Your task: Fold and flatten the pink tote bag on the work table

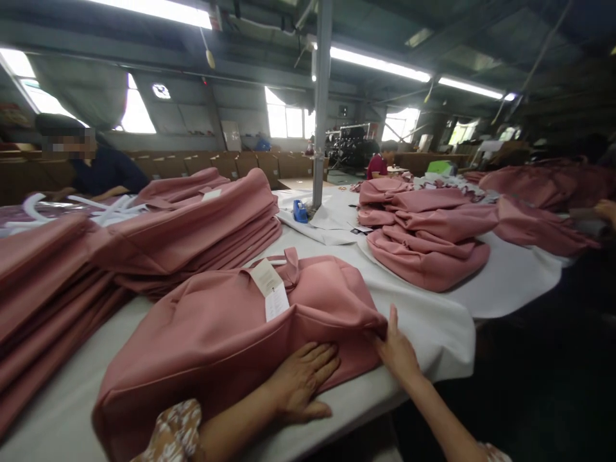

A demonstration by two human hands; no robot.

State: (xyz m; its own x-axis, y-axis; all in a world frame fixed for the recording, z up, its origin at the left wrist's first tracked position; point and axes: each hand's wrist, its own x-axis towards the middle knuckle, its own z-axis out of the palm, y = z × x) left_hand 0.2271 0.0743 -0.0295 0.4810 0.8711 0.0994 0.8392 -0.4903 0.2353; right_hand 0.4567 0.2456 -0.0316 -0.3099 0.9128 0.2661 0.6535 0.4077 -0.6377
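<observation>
Pink on white

My garment (216,327) is dusty pink with a cream tag (270,289); table (433,327) white, tape dispenser (300,212) blue, my sleeve (176,433) floral.

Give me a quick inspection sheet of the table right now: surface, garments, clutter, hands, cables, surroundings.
Surface: white-covered table.
Job's things: folded pink garment with paper tag at the collar.
Clutter: stack of pink garments on the left, loose pink pile on the right, blue tape dispenser, white hangers.
Hands: left hand flat on the garment; right hand at its right edge.
Cables: nothing seen.
Surroundings: steel pillar, ceiling tube lights, other people at work.
</observation>
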